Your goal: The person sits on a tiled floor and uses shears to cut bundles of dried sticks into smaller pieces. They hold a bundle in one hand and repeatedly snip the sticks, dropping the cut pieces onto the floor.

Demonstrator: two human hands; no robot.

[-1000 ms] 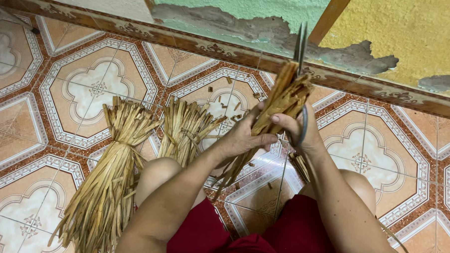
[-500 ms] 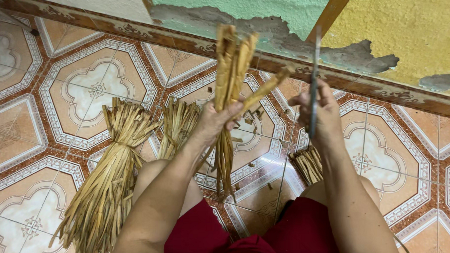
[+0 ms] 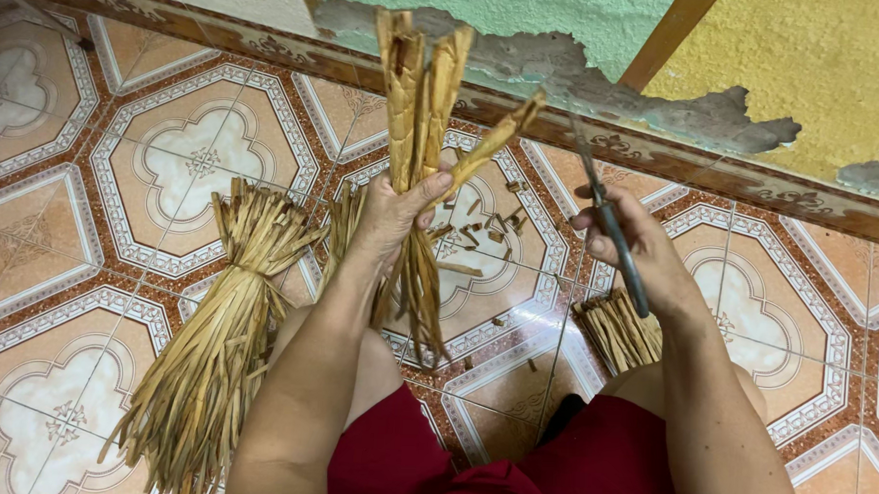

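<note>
My left hand [image 3: 390,214] grips a bundle of dried straw-coloured leaf strips [image 3: 420,100] upright around its middle, the cut tops up near the wall and the loose ends hanging toward my knees. One strip sticks out to the right. My right hand [image 3: 632,246] is closed on a pair of scissors [image 3: 606,219], blades pointing up and away, a hand's width right of the bundle and not touching it.
A large tied bundle of strips [image 3: 217,337] lies on the patterned tile floor [image 3: 92,157] at left, a smaller one [image 3: 343,224] behind my left arm. A short cut bundle [image 3: 620,326] rests by my right knee. Small offcuts [image 3: 479,224] litter the tile. The peeling wall [image 3: 583,47] stands ahead.
My hands have come apart: the left has lifted the bundle upright and leftward, the right has drawn the scissors away to the right. Offcuts now show on the tile.
</note>
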